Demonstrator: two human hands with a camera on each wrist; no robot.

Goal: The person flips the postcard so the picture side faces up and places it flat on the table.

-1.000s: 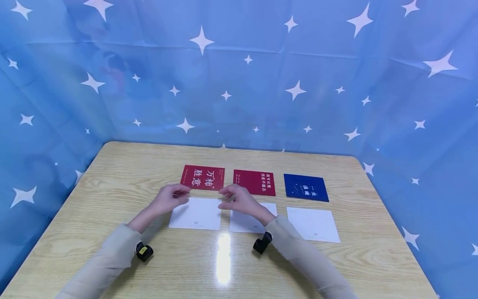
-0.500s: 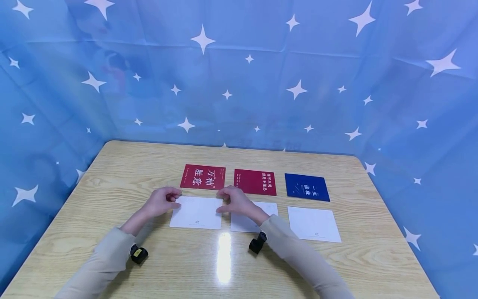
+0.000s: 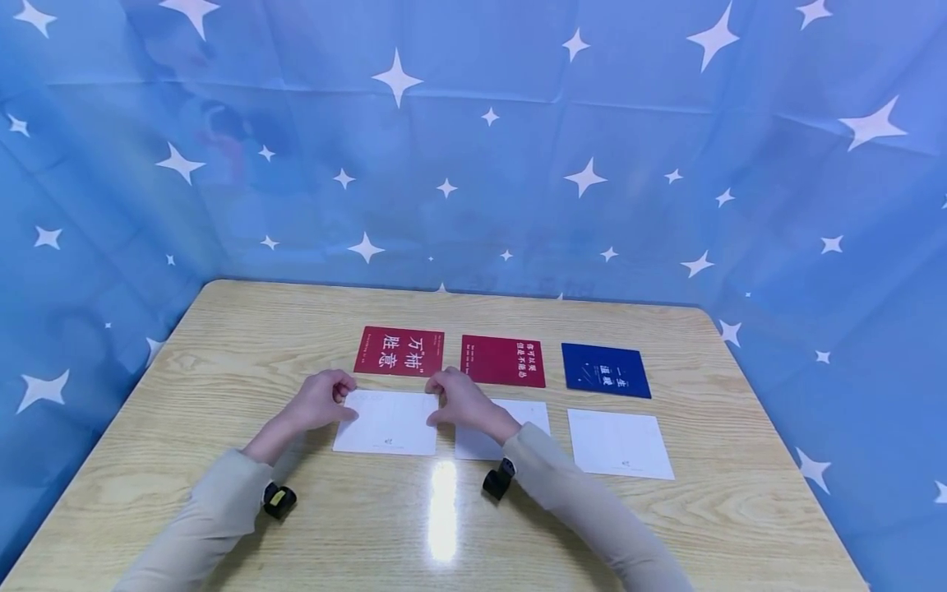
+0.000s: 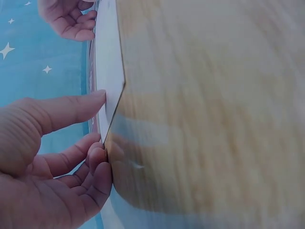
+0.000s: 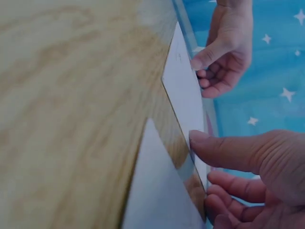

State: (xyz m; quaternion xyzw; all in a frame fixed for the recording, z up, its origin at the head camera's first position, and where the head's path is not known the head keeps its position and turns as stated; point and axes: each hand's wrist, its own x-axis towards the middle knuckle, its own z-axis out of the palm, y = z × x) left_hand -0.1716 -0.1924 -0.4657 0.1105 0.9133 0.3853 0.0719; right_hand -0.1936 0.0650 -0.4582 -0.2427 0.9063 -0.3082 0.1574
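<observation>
A white card (image 3: pixel 388 427) lies flat on the table, with a hand at each of its short sides. My left hand (image 3: pixel 316 400) is at its left edge; in the left wrist view the thumb touches the card (image 4: pixel 108 67) near a corner and the bent fingers rest beside the edge. My right hand (image 3: pixel 460 400) is at the right edge, its thumb touching the card (image 5: pixel 180 90) and its fingers near the far corner. Between thumb and fingers of each hand a gap shows. A second white card (image 3: pixel 473 444) lies partly hidden below the right wrist.
Behind, a red card (image 3: pixel 399 352), a darker red card (image 3: pixel 496 362) and a blue card (image 3: pixel 605 370) form a row, printed with white characters. Another white card (image 3: pixel 620 444) lies at the right. The wooden table (image 3: pixel 355 526) meets a blue star-patterned curtain (image 3: pixel 473 148).
My left hand has drawn back left from the card's top left corner to its left edge. The right hand has shifted slightly left. The cards keep their places.
</observation>
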